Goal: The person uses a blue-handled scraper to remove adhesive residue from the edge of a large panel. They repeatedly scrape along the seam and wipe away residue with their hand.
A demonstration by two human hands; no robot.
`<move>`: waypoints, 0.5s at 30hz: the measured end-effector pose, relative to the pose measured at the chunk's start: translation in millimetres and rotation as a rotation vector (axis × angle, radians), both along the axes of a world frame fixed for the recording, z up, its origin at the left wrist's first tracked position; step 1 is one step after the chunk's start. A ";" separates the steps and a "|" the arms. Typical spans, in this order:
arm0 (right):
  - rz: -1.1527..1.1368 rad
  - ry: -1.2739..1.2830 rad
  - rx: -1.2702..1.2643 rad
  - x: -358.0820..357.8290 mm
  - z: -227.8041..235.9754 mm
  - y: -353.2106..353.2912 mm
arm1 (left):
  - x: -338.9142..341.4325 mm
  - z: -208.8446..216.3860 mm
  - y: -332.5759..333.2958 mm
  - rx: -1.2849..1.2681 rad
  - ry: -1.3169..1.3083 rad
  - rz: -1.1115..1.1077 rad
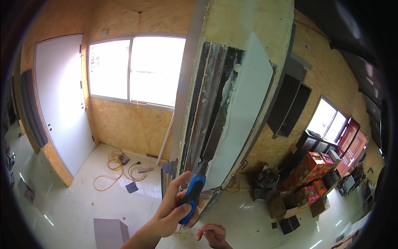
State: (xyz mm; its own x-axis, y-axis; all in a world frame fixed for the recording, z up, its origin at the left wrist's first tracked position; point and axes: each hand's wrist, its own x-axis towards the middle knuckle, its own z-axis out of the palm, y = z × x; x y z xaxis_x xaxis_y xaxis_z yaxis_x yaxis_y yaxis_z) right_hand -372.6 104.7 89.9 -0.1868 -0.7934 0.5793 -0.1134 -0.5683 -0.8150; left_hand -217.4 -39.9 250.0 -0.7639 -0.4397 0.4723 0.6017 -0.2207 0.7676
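Note:
My left hand (170,211) is wrapped round the blue-and-black handle of a hand tool (193,193), its index finger raised alongside. The tool's dark metal end points upward to the lower edge of a pale panel (248,108) on a wall end. What kind of tip it has, I cannot make out. Beside the panel runs an exposed dark strip (207,99) with whitish, ragged residue. Low down, my right hand (214,235) has loosely bent fingers, apart from the tool, and nothing shows in it.
At left are a white door (62,103) and a bright window (137,70). Orange cords (110,170) lie on the floor below, and a grey sheet (110,232) lies closer. Stacked red boxes (311,166) and an open carton (284,205) stand on the right.

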 end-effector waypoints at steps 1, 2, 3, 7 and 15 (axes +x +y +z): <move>-0.001 -0.006 -0.023 -1.2 -3.2 -0.2 | 2.5 3.3 7.1 -0.047 0.000 0.074; -0.001 -0.012 -0.045 -1.6 -6.5 -0.7 | 3.7 4.2 11.9 -0.094 0.000 0.148; 0.000 -0.043 -0.034 -1.3 -10.1 -0.4 | 2.8 2.4 13.0 -0.173 -0.002 0.182; -0.025 -0.020 -0.058 -2.8 -11.4 -4.4 | -12.3 23.4 5.3 -0.211 0.079 0.132; 0.062 -0.113 -0.020 0.2 -7.1 -11.1 | -19.5 27.9 -0.2 -0.171 0.112 0.103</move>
State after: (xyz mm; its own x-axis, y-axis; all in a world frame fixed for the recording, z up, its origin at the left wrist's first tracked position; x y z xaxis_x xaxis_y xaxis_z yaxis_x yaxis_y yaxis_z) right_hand -372.4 93.6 82.8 -0.2027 -0.7940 0.5731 0.0147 -0.5877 -0.8090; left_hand -236.9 -40.0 277.9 -0.6573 -0.4190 0.6264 0.6982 -0.0255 0.7155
